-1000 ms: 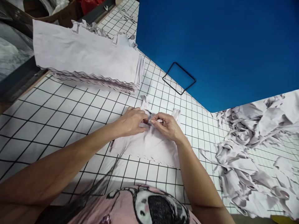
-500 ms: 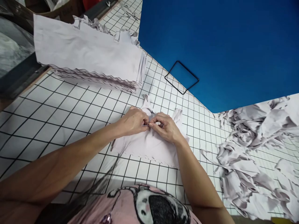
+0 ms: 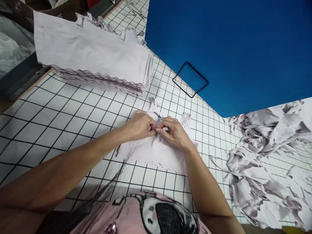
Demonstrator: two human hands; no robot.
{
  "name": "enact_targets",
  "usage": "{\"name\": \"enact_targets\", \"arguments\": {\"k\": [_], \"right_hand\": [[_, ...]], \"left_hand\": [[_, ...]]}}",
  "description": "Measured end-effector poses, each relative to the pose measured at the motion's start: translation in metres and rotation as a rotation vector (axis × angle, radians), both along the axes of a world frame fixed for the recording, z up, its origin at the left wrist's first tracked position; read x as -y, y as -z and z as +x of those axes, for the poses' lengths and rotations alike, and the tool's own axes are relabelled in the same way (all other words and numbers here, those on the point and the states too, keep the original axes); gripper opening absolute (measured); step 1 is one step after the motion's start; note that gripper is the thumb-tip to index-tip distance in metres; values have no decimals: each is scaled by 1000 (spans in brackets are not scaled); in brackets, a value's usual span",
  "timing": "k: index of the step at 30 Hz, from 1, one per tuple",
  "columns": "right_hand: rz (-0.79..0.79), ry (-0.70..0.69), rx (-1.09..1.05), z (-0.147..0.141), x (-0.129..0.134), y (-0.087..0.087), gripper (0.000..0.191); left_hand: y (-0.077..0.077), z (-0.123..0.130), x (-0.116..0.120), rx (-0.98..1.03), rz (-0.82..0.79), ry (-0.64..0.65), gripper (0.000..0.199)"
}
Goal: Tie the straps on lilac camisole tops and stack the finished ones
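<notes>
A pale pinkish-white camisole (image 3: pixel 151 151) with thin shoulder straps lies flat in front of me, its scalloped hem towards my body. Near the middle of its neckline my left hand (image 3: pixel 140 126) is closed in a pinch on the fabric. Close against it, my right hand (image 3: pixel 172 131) also pinches at the same spot, thumb and forefinger together. A tiny light loop or edge shows between the fingertips, too small to make out. One strap (image 3: pixel 186 119) stands up beyond my right hand.
A stack of similar camisoles (image 3: pixel 92 52) lies at upper left on the grid-patterned table (image 3: pixel 80 113). A blue panel (image 3: pixel 231 48) covers the upper right, with a black rectangular outline (image 3: pixel 190 79) at its edge. Crumpled pale fabric pieces (image 3: pixel 255 182) are heaped at right.
Almost nothing differs. Both hands keep their pinch at the neckline, and the view has shifted very slightly.
</notes>
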State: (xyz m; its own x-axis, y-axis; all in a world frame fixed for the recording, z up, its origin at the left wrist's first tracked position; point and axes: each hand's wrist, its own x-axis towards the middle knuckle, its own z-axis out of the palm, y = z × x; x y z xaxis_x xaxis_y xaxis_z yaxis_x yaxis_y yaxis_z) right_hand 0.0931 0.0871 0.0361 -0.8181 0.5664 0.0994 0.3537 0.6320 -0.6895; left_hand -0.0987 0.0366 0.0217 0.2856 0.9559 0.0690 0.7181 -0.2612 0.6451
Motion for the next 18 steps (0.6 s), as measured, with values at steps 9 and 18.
{"name": "enact_targets", "arguments": {"k": [9,18], "right_hand": [[164,-79,189,-2,0,-16,15],[251,-253,347,-12,-10,-35,22]], "left_hand": [[-1,-1,1,41,-7,12,26],[-1,1,2,11,1,40,26]]}}
